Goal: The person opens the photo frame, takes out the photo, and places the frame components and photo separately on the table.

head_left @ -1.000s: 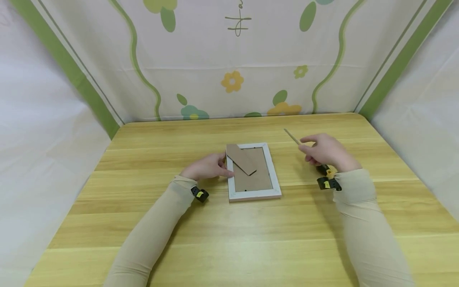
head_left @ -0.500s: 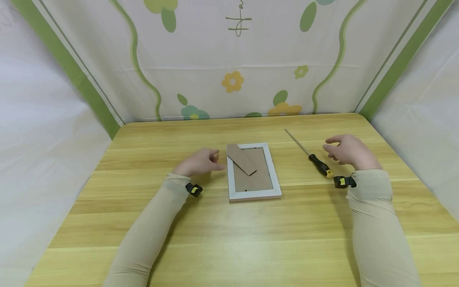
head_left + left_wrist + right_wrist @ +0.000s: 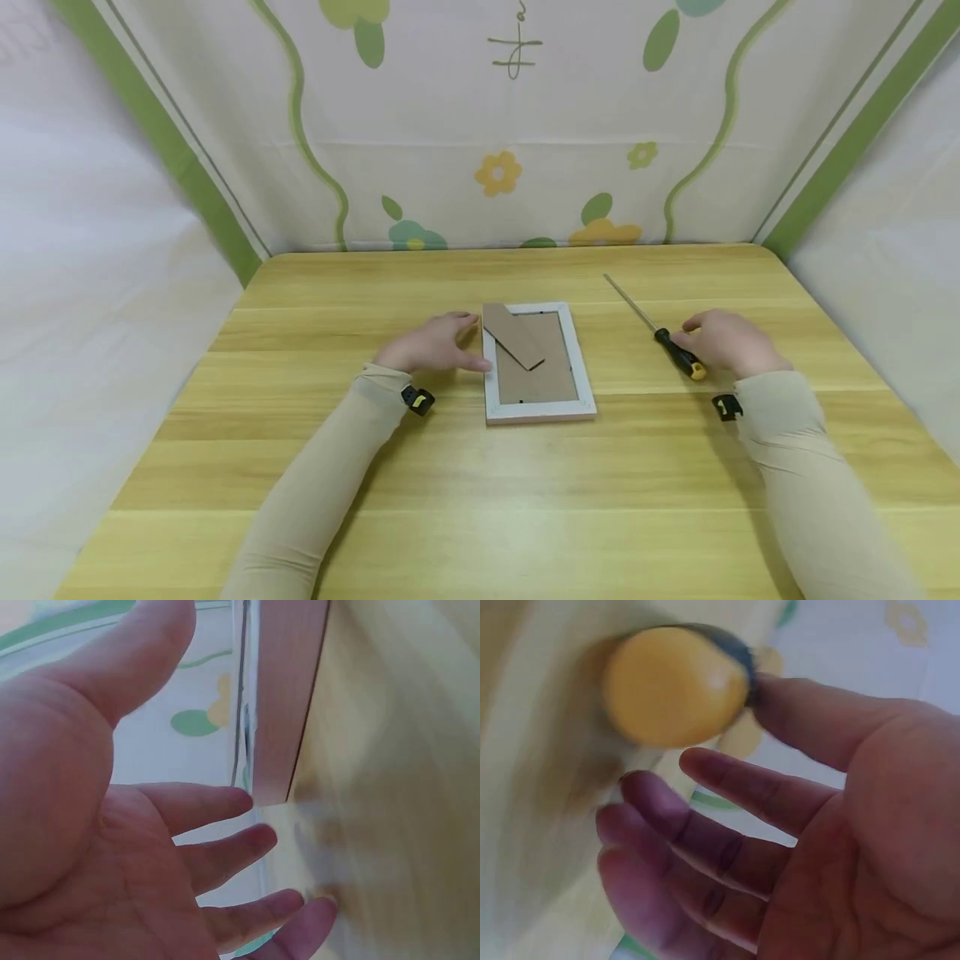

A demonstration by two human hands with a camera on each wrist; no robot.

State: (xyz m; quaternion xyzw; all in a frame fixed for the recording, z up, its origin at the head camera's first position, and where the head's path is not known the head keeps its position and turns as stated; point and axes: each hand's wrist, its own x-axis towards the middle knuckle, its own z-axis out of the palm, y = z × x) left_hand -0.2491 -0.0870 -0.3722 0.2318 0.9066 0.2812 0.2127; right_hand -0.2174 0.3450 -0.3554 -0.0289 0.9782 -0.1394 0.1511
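Observation:
A white-bordered picture frame (image 3: 540, 409) lies back side up in the head view, its brown backboard (image 3: 547, 385) and slanted stand leg (image 3: 510, 335) showing. At its left edge is my left hand (image 3: 431, 343), thumb over the border and fingers spread; whether it touches is unclear. The left wrist view shows the frame's side (image 3: 289, 697) beyond the loosely spread fingertips. To the right lies a screwdriver (image 3: 677, 352) with a black and yellow handle, its shaft pointing away. My right hand (image 3: 727, 343) is beside that handle, thumb at it, the other fingers loosely bent around nothing.
Both things lie on a wood-grain table (image 3: 465, 517). A white cloth (image 3: 420, 108) with flowers and green stripes hangs behind its back edge, and pale cloth (image 3: 112, 292) hangs at the sides. Black bands sit at both wrists.
My right hand first drew away rightward from the screwdriver, then came back to its handle. My left hand left the frame's edge and returned to it. The view shifted slightly.

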